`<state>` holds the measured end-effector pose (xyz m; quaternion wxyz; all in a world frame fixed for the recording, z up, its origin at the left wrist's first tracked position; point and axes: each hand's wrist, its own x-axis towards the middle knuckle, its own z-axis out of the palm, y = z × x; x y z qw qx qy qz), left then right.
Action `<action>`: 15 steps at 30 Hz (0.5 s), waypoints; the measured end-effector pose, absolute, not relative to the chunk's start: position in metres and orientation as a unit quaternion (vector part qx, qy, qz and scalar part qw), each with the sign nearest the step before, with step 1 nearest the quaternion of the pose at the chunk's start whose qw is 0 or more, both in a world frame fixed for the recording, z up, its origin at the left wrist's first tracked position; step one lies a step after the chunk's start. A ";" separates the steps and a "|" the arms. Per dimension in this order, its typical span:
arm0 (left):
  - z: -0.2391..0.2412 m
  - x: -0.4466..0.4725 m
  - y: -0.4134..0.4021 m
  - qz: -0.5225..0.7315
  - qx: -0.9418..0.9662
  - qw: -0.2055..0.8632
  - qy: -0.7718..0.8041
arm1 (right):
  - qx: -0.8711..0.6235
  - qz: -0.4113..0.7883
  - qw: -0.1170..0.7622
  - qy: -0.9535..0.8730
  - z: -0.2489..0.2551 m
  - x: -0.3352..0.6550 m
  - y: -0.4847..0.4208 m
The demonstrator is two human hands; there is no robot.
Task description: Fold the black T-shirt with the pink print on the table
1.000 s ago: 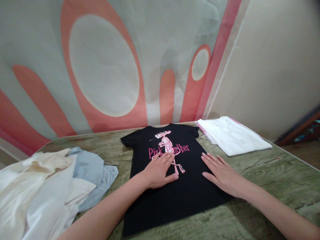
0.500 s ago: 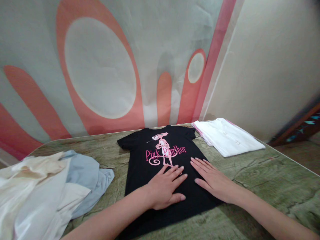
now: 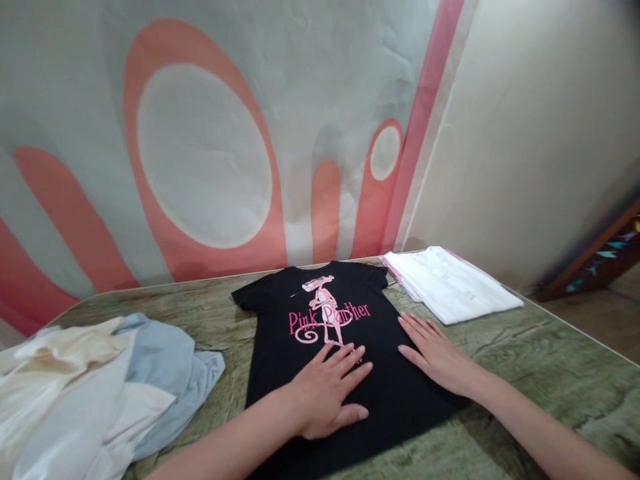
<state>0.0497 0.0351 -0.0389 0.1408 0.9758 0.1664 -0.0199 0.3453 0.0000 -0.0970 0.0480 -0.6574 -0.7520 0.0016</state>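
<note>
A black T-shirt (image 3: 280, 347) with a pink cartoon print and pink lettering lies spread flat, front up, on a green wood-grain table (image 3: 550, 360). My left hand (image 3: 327, 390) rests palm down on the shirt's middle, just below the print, fingers stretched and apart. My right hand (image 3: 435, 353) lies flat near the shirt's right edge, fingers straight and together. Neither hand holds anything.
A folded stack of white garments (image 3: 450, 287) sits at the table's back right corner. A loose heap of cream, white and pale blue clothes (image 3: 95, 387) lies at the left. A wall hanging with orange shapes (image 3: 200, 133) stands right behind the table.
Both hands slid down the shirt toward me from over the print, uncovering it. Since half a second ago my right hand has moved outward to the shirt's right side.
</note>
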 end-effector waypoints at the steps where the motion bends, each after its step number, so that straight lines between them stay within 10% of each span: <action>1: -0.038 0.049 0.035 -0.022 0.975 0.143 0.166 | -0.657 0.004 0.051 -0.752 -0.097 0.345 0.000; 15: -0.020 0.044 0.036 -0.065 0.968 0.184 0.157 | -0.613 -0.010 0.188 -0.767 -0.086 0.346 0.001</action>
